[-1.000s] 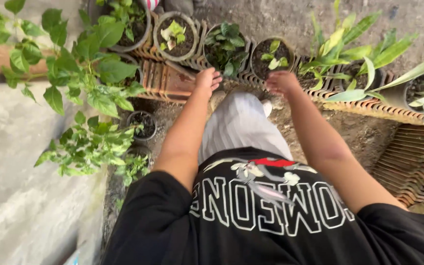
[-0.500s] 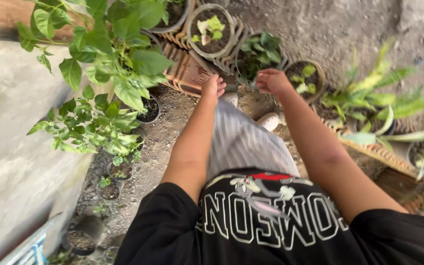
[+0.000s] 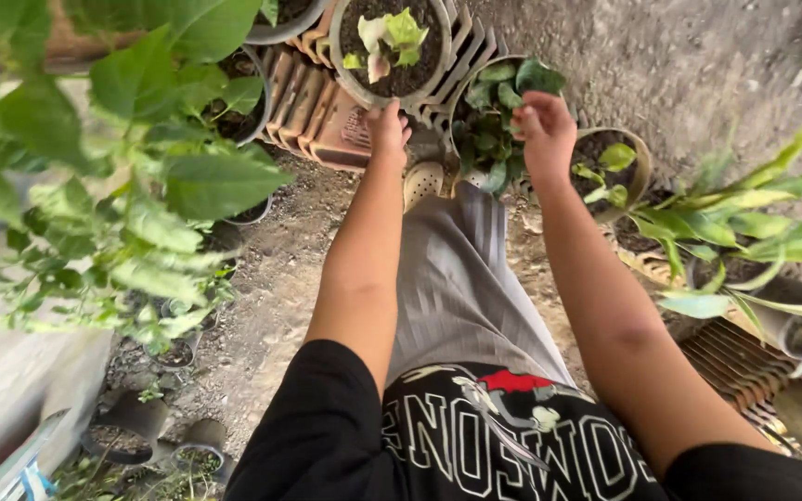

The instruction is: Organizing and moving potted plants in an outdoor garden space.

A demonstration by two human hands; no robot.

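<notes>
The dark-leaved potted plant is sitting on the ground against the row of clay roof tiles, and the right hand is reaching into its leaves, fingers loosely curled, gripping nothing I can make out. The left hand is touching the rim of the neighbouring pale-leaved pot, not clasping it. Neither pot is being lifted yet, so the handling looks barely begun.

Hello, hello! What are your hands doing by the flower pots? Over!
Left hand open, at the rim of the pale-leaf pot. Right hand open, among the dark-leaf plant. Neither grips anything. Clay tiles lie beside the pots.
</notes>
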